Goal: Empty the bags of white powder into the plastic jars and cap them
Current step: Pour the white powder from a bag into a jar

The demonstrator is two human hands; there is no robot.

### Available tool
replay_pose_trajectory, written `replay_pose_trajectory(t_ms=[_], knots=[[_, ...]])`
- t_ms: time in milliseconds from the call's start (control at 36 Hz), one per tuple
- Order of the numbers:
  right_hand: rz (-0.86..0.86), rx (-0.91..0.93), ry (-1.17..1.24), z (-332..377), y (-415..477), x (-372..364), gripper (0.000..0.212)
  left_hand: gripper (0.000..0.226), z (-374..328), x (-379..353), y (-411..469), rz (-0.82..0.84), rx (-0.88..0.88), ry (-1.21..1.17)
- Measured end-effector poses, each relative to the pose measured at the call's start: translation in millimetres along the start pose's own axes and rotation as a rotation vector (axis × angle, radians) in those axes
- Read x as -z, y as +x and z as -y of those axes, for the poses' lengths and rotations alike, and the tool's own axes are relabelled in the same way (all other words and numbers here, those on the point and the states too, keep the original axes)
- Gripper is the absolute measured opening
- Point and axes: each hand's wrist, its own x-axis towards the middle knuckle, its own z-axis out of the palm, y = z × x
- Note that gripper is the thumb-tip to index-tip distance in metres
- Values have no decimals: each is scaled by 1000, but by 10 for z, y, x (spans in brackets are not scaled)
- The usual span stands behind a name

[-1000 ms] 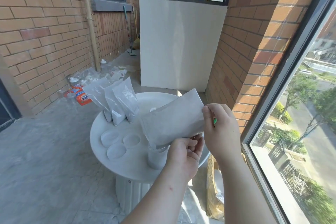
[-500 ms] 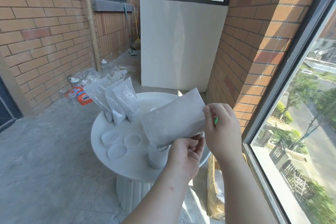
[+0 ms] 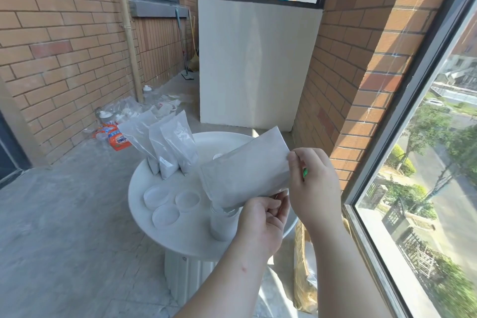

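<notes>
Bag of white powder (image 3: 245,170) is up over the round white table (image 3: 134,204), tilted so its low corner points down at the plastic jar (image 3: 222,224) standing near the table's front edge. Your right hand (image 3: 313,183) pinches the raised edge of the bag between thumb and fingers. Your left hand (image 3: 260,224) has its fingers curled on the lower edge, right beside the jar. Can't really tell if any powder is flowing, since the bag hides the jar's mouth. A tiny green bit (image 3: 305,171) peeks out by your right palm, too small to name. Three lids (image 3: 166,215) lie flat left of the jar. Three spare bags (image 3: 180,144) stand upright together at the table's back left. An orange packet (image 3: 117,139) lies on the floor near the brick wall (image 3: 51,59).
</notes>
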Motion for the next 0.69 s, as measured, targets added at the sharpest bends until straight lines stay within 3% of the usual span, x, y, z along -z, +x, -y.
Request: replay_pose_trajectory(t_ms=[694], knots=[[-47,18,-26,-12,-2,-18,13,43,-2,11,14,0,0,20]])
